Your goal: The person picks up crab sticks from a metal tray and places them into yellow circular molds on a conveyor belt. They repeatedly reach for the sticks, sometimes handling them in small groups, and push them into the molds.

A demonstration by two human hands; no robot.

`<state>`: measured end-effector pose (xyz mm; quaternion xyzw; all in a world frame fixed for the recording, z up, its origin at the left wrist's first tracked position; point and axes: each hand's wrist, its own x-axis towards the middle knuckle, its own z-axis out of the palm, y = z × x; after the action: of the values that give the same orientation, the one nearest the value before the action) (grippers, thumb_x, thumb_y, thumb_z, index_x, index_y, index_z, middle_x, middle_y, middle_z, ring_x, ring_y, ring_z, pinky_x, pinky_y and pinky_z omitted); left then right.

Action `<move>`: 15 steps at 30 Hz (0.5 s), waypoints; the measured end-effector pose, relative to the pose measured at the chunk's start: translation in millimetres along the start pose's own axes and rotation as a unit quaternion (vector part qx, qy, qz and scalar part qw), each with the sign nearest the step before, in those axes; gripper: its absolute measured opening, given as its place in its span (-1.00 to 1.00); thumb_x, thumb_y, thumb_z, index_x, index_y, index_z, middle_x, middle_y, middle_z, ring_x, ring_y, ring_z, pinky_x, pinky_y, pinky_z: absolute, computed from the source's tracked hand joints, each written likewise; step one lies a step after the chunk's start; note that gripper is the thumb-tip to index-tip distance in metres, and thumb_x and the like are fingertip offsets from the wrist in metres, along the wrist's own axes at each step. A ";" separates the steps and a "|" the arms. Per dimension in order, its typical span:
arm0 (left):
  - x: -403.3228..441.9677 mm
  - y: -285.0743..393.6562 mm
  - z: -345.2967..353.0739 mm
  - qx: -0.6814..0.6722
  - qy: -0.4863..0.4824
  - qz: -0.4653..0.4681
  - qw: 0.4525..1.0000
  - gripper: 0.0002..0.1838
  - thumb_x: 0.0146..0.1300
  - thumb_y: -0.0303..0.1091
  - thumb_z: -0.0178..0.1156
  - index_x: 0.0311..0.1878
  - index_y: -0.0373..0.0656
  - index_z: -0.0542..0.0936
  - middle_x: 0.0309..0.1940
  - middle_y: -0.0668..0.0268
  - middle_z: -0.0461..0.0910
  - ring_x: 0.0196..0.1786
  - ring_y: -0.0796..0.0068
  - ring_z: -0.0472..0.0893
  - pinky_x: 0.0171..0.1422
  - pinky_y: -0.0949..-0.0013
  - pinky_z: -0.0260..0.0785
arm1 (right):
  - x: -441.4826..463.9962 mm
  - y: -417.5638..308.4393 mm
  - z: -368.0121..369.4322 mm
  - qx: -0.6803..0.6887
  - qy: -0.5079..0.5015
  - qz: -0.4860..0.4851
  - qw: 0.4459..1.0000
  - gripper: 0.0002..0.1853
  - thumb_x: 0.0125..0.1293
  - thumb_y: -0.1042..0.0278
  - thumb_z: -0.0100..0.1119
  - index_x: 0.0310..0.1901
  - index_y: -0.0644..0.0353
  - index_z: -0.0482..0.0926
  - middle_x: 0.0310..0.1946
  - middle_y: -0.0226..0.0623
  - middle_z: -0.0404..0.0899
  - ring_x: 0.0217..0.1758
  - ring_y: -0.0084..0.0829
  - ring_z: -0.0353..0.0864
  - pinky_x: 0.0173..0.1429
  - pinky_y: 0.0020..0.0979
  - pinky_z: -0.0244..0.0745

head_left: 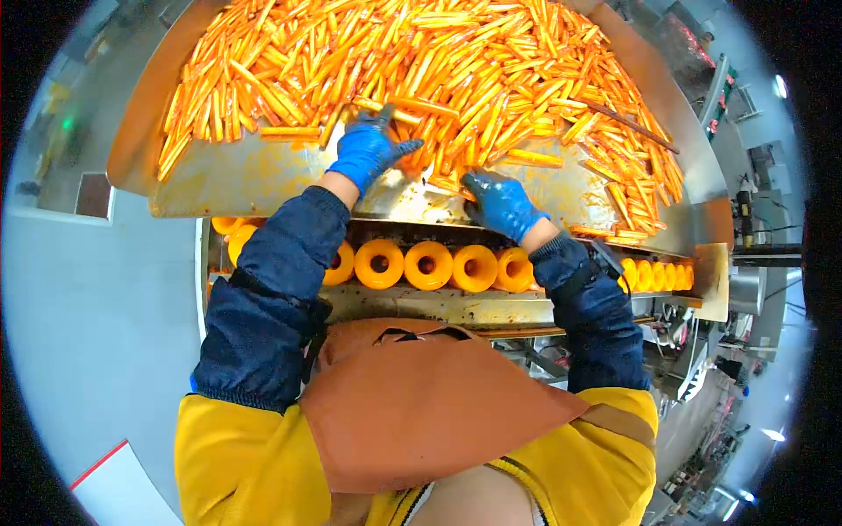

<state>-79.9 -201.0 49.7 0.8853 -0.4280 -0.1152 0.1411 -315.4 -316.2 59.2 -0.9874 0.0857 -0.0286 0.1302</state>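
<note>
Left hand [367,151], blue-gloved: fingers spread, at the near edge of the orange sticks [421,61]. Right hand [504,203], blue-gloved: fingers at that edge, grip unclear.

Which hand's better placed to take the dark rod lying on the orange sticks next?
Right, I'd say. The right hand is nearer the dark rod, on its side; the left hand would have to reach across.

A food-processing workshop, shown by the steel tray [237,188] heaped with orange sticks [491,79].
</note>
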 end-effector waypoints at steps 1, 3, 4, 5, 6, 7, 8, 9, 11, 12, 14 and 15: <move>-0.7 16.3 -7.1 0.044 -0.016 -0.010 0.999 -0.02 -0.10 0.47 0.16 0.36 0.14 0.25 0.30 -0.07 0.24 0.26 -0.15 0.33 0.27 0.00 0.27 | -8.6 11.8 5.1 0.024 0.028 0.012 0.999 -0.61 0.07 0.28 0.20 -0.03 0.17 0.51 -0.13 -0.02 0.57 -0.12 -0.02 0.59 -0.06 -0.18 0.53; 6.8 37.9 -16.7 0.095 0.025 0.008 0.995 -0.04 -0.08 0.48 0.13 0.38 0.19 0.23 0.35 -0.02 0.18 0.31 -0.15 0.26 0.29 -0.07 0.22 | -20.5 36.6 9.6 0.079 0.087 0.078 0.990 -0.54 0.08 0.23 0.23 0.02 0.21 0.49 -0.09 0.05 0.55 -0.08 0.01 0.57 0.00 -0.17 0.50; 13.0 44.2 -16.2 0.100 0.081 0.037 0.991 -0.04 -0.07 0.48 0.12 0.39 0.22 0.21 0.37 0.01 0.14 0.34 -0.15 0.23 0.30 -0.12 0.19 | -24.3 45.6 8.4 0.112 0.117 0.133 0.978 -0.51 0.08 0.20 0.24 0.04 0.24 0.47 -0.07 0.08 0.54 -0.06 0.03 0.56 0.03 -0.16 0.49; 25.5 51.6 -16.7 0.050 0.058 0.044 0.996 0.01 -0.10 0.49 0.14 0.42 0.23 0.16 0.42 0.04 0.06 0.38 -0.19 0.15 0.35 -0.19 0.10 | -21.8 56.1 6.7 0.172 0.164 0.188 0.953 -0.49 0.07 0.21 0.25 0.04 0.30 0.46 -0.13 0.09 0.56 -0.05 0.06 0.55 0.04 -0.13 0.47; 36.3 58.7 -13.3 0.051 0.060 0.047 0.996 0.01 -0.10 0.49 0.14 0.42 0.23 0.16 0.42 0.04 0.06 0.38 -0.19 0.15 0.35 -0.19 0.10 | -18.9 75.7 7.8 0.230 0.170 0.238 0.928 -0.52 0.10 0.18 0.22 0.00 0.31 0.47 -0.18 0.12 0.57 -0.06 0.08 0.55 0.02 -0.12 0.47; 44.6 65.6 -8.0 0.051 0.037 0.033 0.997 0.04 -0.12 0.49 0.16 0.42 0.24 0.14 0.43 0.04 0.02 0.39 -0.21 0.12 0.37 -0.21 0.05 | -9.7 83.2 -3.5 0.200 0.169 0.271 0.926 -0.52 0.11 0.13 0.20 -0.02 0.31 0.48 -0.18 0.12 0.57 -0.07 0.07 0.55 0.01 -0.12 0.47; 50.9 71.5 -2.3 0.051 0.013 0.019 0.998 0.06 -0.14 0.50 0.17 0.43 0.24 0.12 0.45 0.05 -0.02 0.41 -0.23 0.09 0.39 -0.23 0.00 | 0.6 90.1 -16.1 0.170 0.167 0.304 0.922 -0.52 0.12 0.09 0.18 -0.04 0.30 0.49 -0.19 0.13 0.58 -0.07 0.06 0.56 -0.01 -0.12 0.47; 48.7 81.9 -15.1 0.067 -0.074 0.007 0.995 0.08 -0.16 0.50 0.19 0.44 0.25 0.11 0.47 0.07 -0.09 0.43 -0.22 0.02 0.44 -0.15 -0.05 | 15.8 98.3 -21.2 0.109 0.136 0.356 0.918 -0.46 0.16 -0.08 0.13 -0.07 0.31 0.50 -0.18 0.14 0.58 -0.07 0.05 0.56 -0.02 -0.11 0.47; 64.9 82.4 9.4 0.085 -0.070 0.030 0.994 0.04 -0.13 0.49 0.15 0.40 0.16 0.18 0.40 0.00 0.06 0.39 -0.19 0.12 0.40 -0.10 0.04 | 48.9 106.1 -12.0 0.103 0.197 0.373 0.901 -0.22 0.14 -0.31 0.11 0.03 0.38 0.45 -0.10 0.20 0.54 0.02 0.06 0.53 0.06 -0.12 0.46; 70.8 82.7 19.3 0.102 -0.066 0.050 0.991 0.01 -0.10 0.49 0.12 0.37 0.07 0.25 0.33 -0.07 0.20 0.34 -0.17 0.22 0.37 -0.06 0.12 | 65.1 102.9 -8.6 0.126 0.195 0.370 0.900 -0.11 0.10 -0.36 0.11 0.17 0.40 0.35 0.00 0.24 0.48 0.10 0.08 0.48 0.12 -0.14 0.44; 52.9 88.3 9.5 0.099 -0.089 0.066 0.989 -0.05 -0.06 0.44 0.13 0.34 0.03 0.29 0.27 -0.07 0.29 0.29 -0.15 0.29 0.32 0.00 0.19 | 87.3 79.9 6.6 0.059 0.160 0.371 0.913 -0.08 0.14 -0.33 0.06 0.28 0.36 0.20 0.11 0.25 0.37 0.09 0.14 0.46 0.13 -0.10 0.44; 49.3 81.4 16.2 0.101 -0.064 0.080 0.990 -0.07 -0.04 0.41 0.14 0.33 0.04 0.30 0.25 -0.07 0.30 0.26 -0.14 0.32 0.30 0.01 0.22 | 86.9 74.6 12.1 0.065 0.164 0.343 0.923 -0.13 0.17 -0.29 0.05 0.28 0.34 0.20 0.11 0.25 0.37 0.08 0.13 0.47 0.11 -0.10 0.45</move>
<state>-114.3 -290.8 58.8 0.8485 -0.5154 -0.1155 0.0322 -241.0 -399.5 31.0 -0.8683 0.4376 -0.1488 0.1802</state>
